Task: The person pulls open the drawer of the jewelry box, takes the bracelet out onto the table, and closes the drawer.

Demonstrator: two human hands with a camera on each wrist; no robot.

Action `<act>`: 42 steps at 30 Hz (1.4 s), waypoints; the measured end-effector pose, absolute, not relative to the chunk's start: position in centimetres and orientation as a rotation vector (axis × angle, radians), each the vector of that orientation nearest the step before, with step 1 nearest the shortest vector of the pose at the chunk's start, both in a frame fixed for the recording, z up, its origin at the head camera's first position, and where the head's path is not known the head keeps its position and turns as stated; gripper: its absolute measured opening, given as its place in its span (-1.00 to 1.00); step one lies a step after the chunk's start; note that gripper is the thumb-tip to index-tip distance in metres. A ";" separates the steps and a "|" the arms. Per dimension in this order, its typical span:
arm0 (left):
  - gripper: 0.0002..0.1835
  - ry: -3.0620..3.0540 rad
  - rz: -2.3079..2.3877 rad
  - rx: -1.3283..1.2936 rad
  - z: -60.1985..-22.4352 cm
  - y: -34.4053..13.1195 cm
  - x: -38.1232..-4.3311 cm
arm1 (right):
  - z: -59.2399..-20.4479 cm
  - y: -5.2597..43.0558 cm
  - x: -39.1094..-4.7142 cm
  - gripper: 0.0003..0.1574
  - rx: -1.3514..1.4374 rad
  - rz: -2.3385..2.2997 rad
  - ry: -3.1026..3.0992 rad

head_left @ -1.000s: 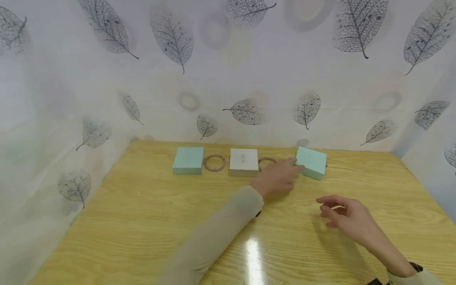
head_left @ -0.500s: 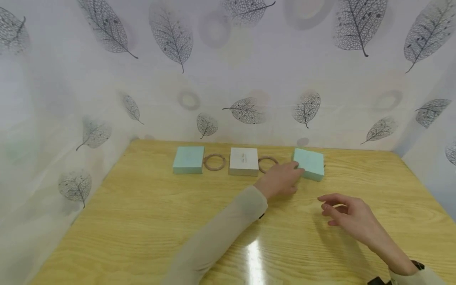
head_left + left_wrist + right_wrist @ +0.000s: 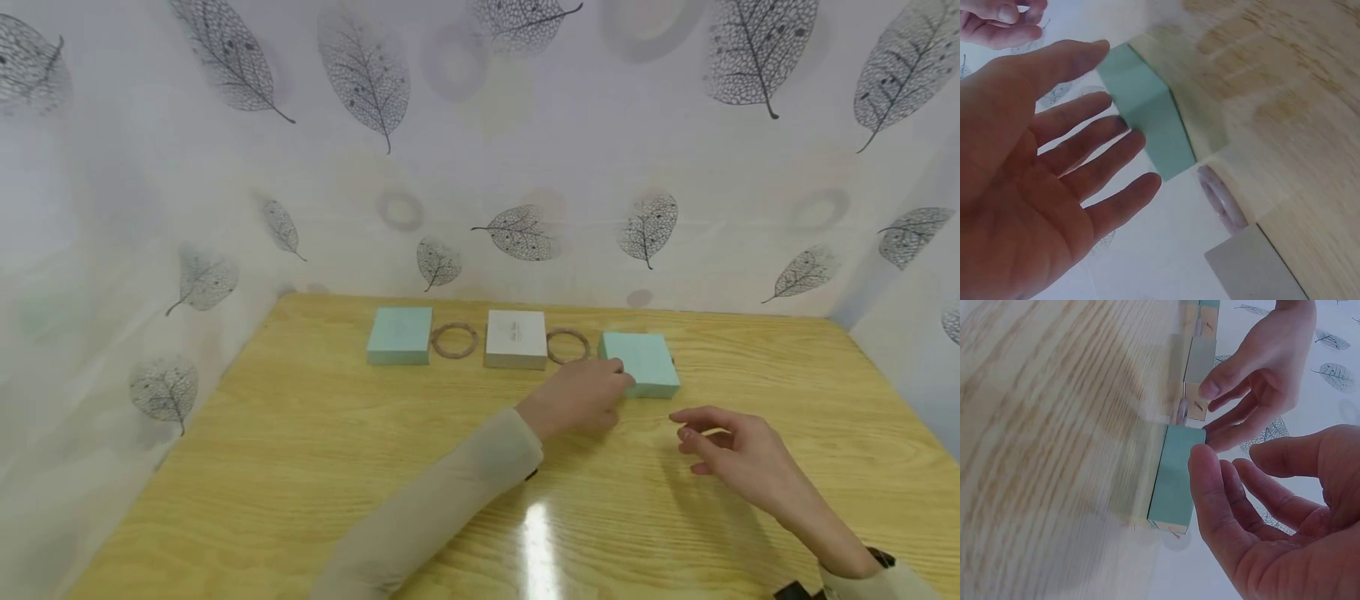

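Note:
In the head view, my left hand [image 3: 581,396] reaches to a mint-green box [image 3: 641,364] at the right end of a row, its fingertips at the box's near left corner. Nearly straight, spread fingers [image 3: 1100,169] show against that box [image 3: 1147,115] in the left wrist view. My right hand [image 3: 738,450] hovers over the table nearer to me, right of the box, its fingers loosely bent around nothing. Just left of this box lies a brownish ring-shaped bangle [image 3: 567,331], followed by a white box [image 3: 516,337] with small print on its lid.
Further left along the row come a second bangle [image 3: 454,341] and another mint-green box [image 3: 400,335]. All stand near the back edge of the wood-grain table [image 3: 300,467]. Behind it hangs a white cloth [image 3: 337,217] printed with dark leaves.
The right-hand mint-green box has slid toward me and slightly left, turning squarer to the row. My left hand has moved back toward me with it, while the right hand has barely moved.

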State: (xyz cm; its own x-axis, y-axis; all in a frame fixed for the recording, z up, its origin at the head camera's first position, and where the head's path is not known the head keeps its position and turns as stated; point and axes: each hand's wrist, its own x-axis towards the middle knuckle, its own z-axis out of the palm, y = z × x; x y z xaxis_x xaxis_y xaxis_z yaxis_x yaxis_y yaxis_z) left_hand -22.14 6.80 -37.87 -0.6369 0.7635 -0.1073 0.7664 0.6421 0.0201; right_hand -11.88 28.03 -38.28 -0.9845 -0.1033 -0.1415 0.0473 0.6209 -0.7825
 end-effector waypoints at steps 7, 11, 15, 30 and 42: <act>-0.55 2.666 -0.003 1.309 -36.9 6.0 -21.2 | -38.1 28.2 -11.9 -0.56 -0.036 -1.280 2.690; -0.58 2.660 0.035 1.329 -36.6 5.5 -20.7 | -38.0 28.4 -11.9 -0.55 -0.025 -1.285 2.694; -0.58 2.703 0.087 1.316 -36.8 5.4 -21.0 | -37.9 28.5 -11.8 -0.53 -0.007 -1.280 2.692; -0.46 2.688 0.294 1.147 -38.1 6.7 -23.3 | -38.2 28.7 -11.7 -0.55 -0.004 -1.316 2.700; -0.48 2.649 0.270 1.250 -38.8 5.8 -23.7 | -38.2 29.0 -11.2 -0.55 0.005 -1.289 2.733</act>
